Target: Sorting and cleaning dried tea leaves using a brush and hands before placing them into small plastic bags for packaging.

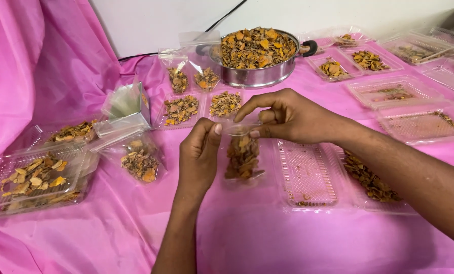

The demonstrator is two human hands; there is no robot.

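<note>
Pinching the top edge of a small clear bag (242, 155) of dried orange-brown chips, your left hand (199, 157) and right hand (287, 116) each close a thumb-and-finger grip on its mouth, holding it upright just above the pink surface (267, 238). Just right of your grip lies an almost bare clear tray (308, 175), and beyond it another tray with chips (371, 182). Left of your grip a filled bag (139, 163) lies flat, with a lidded tray of chips (31, 180) farther left. Beyond your hands sit more filled bags (181, 109) and a steel pot (257, 56) heaped with chips. Nothing lies between your two hands but the bag itself.
</note>
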